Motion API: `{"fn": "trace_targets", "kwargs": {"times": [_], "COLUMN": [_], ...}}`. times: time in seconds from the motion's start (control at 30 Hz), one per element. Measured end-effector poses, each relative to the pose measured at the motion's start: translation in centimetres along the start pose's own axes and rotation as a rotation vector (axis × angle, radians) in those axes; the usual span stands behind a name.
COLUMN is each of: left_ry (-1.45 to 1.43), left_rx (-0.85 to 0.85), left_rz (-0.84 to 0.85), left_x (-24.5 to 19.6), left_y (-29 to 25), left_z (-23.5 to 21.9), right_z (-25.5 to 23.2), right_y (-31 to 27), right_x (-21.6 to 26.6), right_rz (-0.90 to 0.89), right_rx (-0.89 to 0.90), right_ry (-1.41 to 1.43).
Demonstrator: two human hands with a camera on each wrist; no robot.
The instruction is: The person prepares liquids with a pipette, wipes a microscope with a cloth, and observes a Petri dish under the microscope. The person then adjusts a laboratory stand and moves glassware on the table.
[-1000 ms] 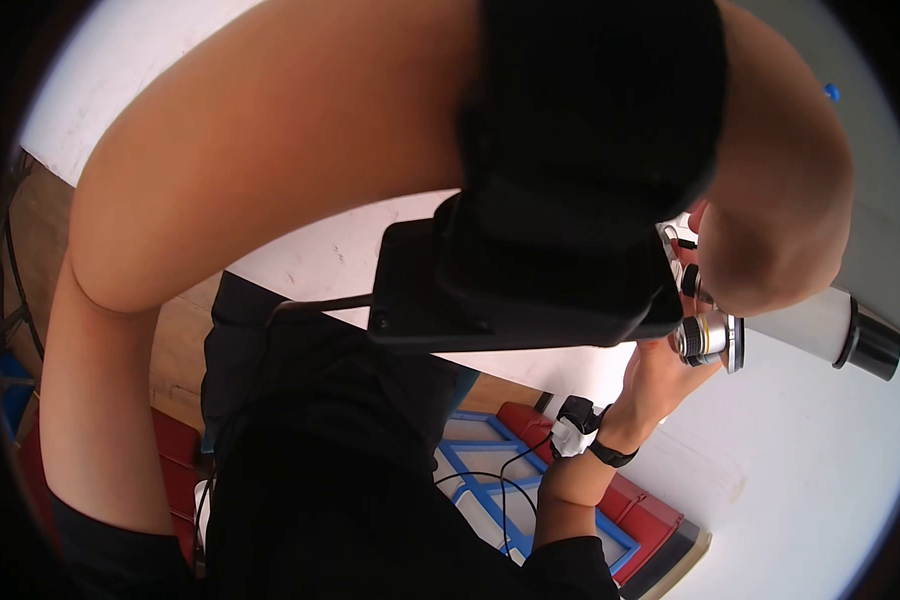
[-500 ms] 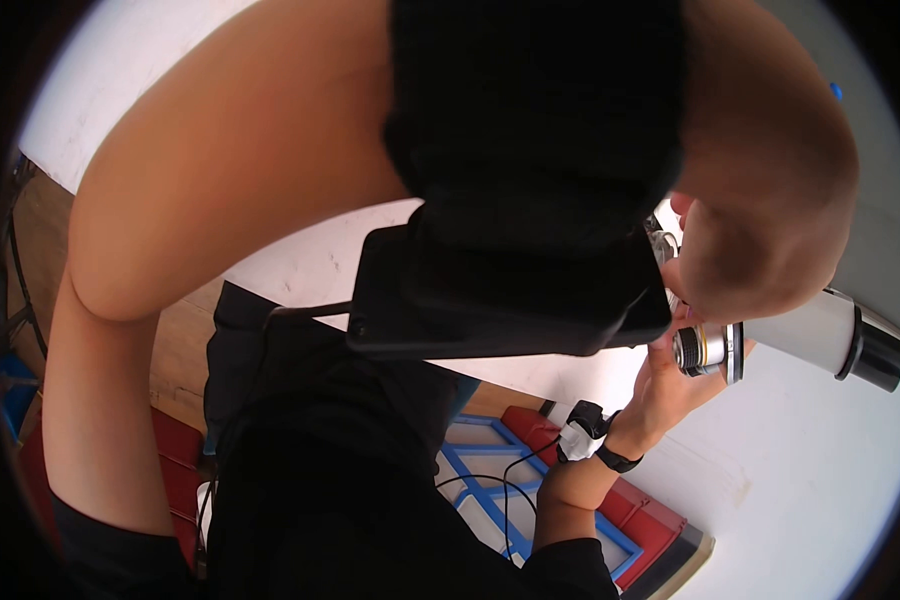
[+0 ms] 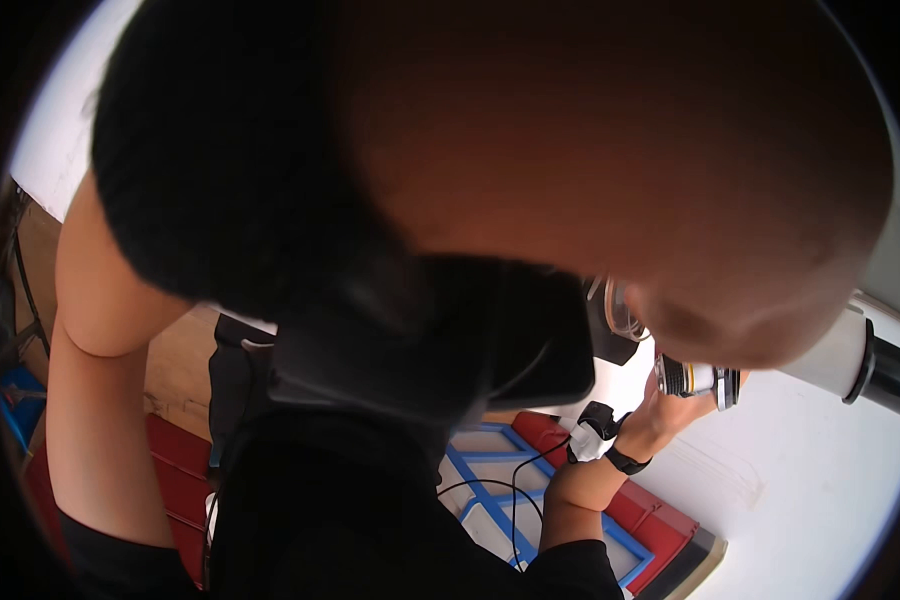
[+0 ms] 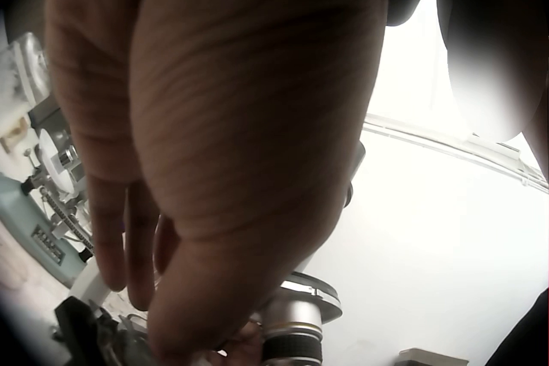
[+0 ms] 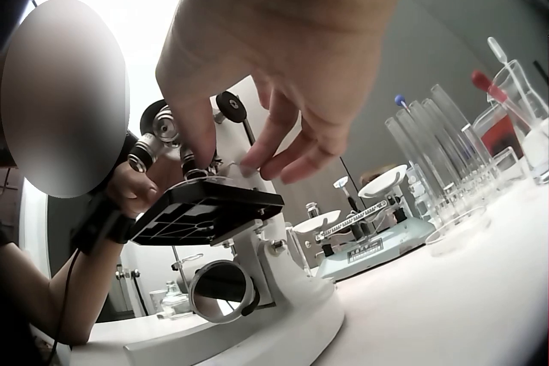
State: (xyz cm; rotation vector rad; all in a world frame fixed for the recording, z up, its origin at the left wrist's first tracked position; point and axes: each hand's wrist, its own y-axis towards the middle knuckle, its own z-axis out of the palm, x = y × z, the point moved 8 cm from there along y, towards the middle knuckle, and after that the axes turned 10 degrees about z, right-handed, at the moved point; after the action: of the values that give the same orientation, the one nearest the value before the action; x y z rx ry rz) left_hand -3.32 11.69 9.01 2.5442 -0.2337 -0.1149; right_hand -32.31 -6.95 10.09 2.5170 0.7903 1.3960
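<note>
In the head view my left hand (image 3: 740, 325) bends down beside a silver objective (image 3: 705, 380). The left wrist view shows my left hand (image 4: 197, 177) close up, two fingers extended downward, its thumb area partly hidden. The right wrist view places the left fingers at the front edge of the black stage (image 5: 206, 207) of a white microscope (image 5: 292, 314). My right hand (image 5: 274, 66) reaches down over the stage, thumb close to the objectives and fingers apart from it; clear, shiny material lies between, its hold unclear. The right hand (image 3: 670, 410) is partly hidden by the objective in the head view.
A green balance scale (image 5: 377, 250) stands behind the microscope, beside a rack of glass tubes (image 5: 437, 143) and a flask (image 5: 515, 91). The microscope's barrel (image 3: 820, 340) extends rightward in the head view. Blue-framed panels (image 3: 490, 470) and a red surface (image 3: 660, 525) show below.
My left forearm and its wrist strap have moved left and lower in the head view, and the forearm now looks larger. A clear rounded piece shows beside the left hand. The right hand stays by the objective.
</note>
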Motion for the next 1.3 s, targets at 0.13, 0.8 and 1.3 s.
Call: {"fn": "trace_targets", "kwargs": {"times": [0.13, 0.8, 1.3], "left_ry": [-0.086, -0.400, -0.671], "left_rx": [0.065, 0.374, 0.228], "left_rz": [0.017, 0.197, 0.197], "left_x": [-0.5, -3.7, -4.7], "left_y": [2.2, 12.1, 14.9], "left_z": [0.8, -0.3, 1.9], "right_z": [1.3, 3.6, 4.9], "right_y": [0.5, 1.9, 2.3], "right_x": [-0.7, 0.3, -2.0], "right_rz": [0.038, 0.138, 0.266], "right_rx": [0.088, 0.392, 0.577], "right_ry": [-0.016, -0.010, 0.055]}}
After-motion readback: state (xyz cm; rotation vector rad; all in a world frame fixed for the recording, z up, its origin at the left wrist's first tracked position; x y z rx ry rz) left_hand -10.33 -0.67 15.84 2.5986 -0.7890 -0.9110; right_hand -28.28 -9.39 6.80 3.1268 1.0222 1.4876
